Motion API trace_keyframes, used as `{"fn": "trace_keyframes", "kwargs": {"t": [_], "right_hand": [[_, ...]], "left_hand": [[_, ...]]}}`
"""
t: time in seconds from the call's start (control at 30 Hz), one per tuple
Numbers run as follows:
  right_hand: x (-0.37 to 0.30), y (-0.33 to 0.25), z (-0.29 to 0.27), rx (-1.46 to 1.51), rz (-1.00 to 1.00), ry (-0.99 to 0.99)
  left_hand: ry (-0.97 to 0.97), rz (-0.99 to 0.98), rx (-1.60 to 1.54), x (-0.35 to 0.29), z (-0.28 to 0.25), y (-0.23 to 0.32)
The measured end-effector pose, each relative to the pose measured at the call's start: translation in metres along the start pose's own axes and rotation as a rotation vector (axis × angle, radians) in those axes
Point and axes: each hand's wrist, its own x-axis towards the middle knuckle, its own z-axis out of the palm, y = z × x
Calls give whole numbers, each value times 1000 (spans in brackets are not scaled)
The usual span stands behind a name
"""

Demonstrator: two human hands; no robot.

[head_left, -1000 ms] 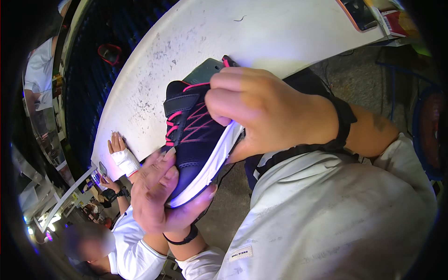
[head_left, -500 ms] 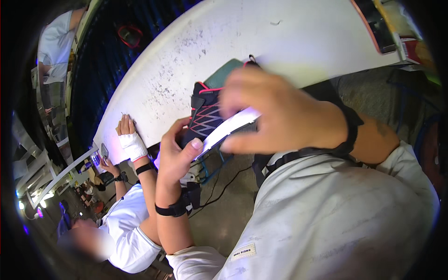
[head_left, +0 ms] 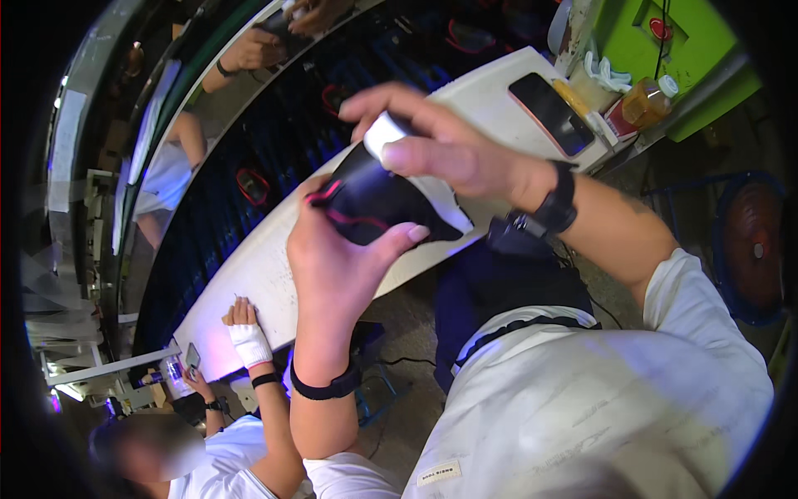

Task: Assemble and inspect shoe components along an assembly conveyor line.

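A black shoe (head_left: 357, 187) with red trim is held above the white table, tilted. My left hand (head_left: 332, 262) grips it from the near left, thumb along its near side and the other fingers partly hidden behind it. My right hand (head_left: 453, 154) is closed on the white end (head_left: 384, 137) of the shoe, its thumb pressed against that white part. White also shows along the shoe's right side, below my right hand. Blur hides the finer detail of the shoe.
The white table (head_left: 224, 337) runs beside a dark conveyor (head_left: 208, 241) carrying several red-trimmed shoes. A phone (head_left: 549, 112), a bottle (head_left: 642, 104) and a green surface (head_left: 706, 41) are at right. A co-worker's gloved hand (head_left: 248, 343) rests at the table's left end. Behind is a round stool (head_left: 755, 237).
The shoe has been lifted and turned, so its laced side no longer shows. My right hand has moved up and onto its white end. The view has shifted, showing more conveyor.
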Motion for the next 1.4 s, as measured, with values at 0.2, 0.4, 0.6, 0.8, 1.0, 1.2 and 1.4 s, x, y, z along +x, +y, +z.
{"fn": "trace_keyframes", "kwargs": {"t": [0.2,0.4,0.6,0.8,1.0,1.2,1.4], "right_hand": [[-10,-3,27,-287,-47,-288],[8,1,39,-162,169,-438],[-1,40,39,548,99,-70],[-21,53,45,1010,183,299],[-16,26,68,360,7,-108],[-12,-3,54,50,81,-371],[-1,3,17,115,18,-331]], "left_hand": [[-95,-178,-116,-18,-25,1],[6,-116,-214,-35,-26,-34],[92,-158,-378,-60,-24,-68],[238,-111,-444,-84,-12,-87],[198,-96,-398,-86,-15,-65],[36,89,-30,-50,-23,-30],[-74,102,-26,2,-16,-9]]}}
